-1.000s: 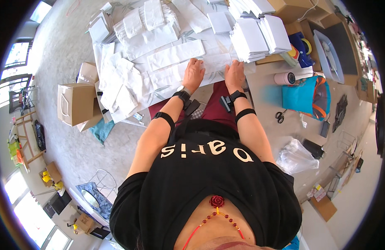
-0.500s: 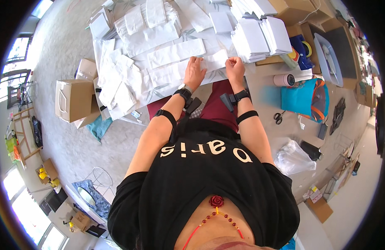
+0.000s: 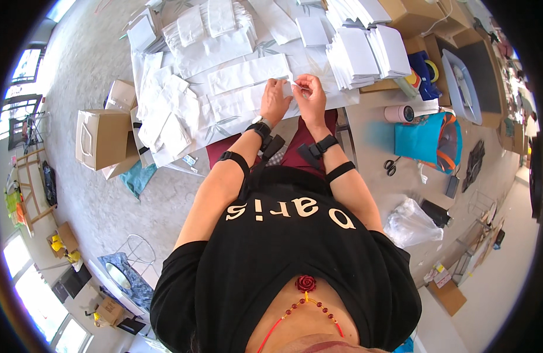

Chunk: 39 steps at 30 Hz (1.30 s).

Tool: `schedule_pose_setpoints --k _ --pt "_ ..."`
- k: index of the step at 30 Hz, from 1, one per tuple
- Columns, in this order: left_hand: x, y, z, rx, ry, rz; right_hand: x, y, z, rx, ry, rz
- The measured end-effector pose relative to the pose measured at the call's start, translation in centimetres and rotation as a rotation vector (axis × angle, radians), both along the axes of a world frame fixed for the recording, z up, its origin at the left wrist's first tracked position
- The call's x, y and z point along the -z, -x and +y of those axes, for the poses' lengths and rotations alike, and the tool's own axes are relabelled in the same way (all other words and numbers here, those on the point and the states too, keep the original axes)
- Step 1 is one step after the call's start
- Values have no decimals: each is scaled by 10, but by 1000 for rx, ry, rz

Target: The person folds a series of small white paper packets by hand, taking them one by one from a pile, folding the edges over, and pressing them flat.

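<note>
My fingertips (image 3: pixel 299 88) too small to tell how they pinch the small white piece (image 3: pixel 289 89), my lap hiding the table's (image 3: pixel 365 106) near edge, cardboard boxes (image 3: pixel 412 12) cut off at top.

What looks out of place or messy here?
White paper bags spill in a loose heap off the table's left edge, unlike the neat stacks at right. Scissors lie on the floor. Both hands pinch one small white piece.

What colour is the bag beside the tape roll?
Teal, with orange trim: the bag by the tape roll, head view.
</note>
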<state>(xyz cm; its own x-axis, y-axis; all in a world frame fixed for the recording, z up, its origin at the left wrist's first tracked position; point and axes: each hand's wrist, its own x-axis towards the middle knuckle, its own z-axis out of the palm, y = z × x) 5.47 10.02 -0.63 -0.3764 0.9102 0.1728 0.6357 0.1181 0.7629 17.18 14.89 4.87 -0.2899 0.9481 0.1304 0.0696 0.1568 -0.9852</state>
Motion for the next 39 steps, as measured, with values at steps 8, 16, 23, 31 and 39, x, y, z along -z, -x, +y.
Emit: schedule_pose_setpoints --k 8,16,23,31,39 --pt "19 27 -5 -54 84 -100 -9 20 -16 -46 -79 -69" --pt "-58 30 -42 -369 207 -975 9 32 -28 -218 -111 -183" --pt "-14 47 -49 -429 138 -662 32 1 -8 -218 -187 -253" --pt "4 53 -56 -443 181 -453 52 -16 33 -145 -291 -438" --pt "0 51 -56 -453 185 -536 50 -11 39 -247 -340 -512"
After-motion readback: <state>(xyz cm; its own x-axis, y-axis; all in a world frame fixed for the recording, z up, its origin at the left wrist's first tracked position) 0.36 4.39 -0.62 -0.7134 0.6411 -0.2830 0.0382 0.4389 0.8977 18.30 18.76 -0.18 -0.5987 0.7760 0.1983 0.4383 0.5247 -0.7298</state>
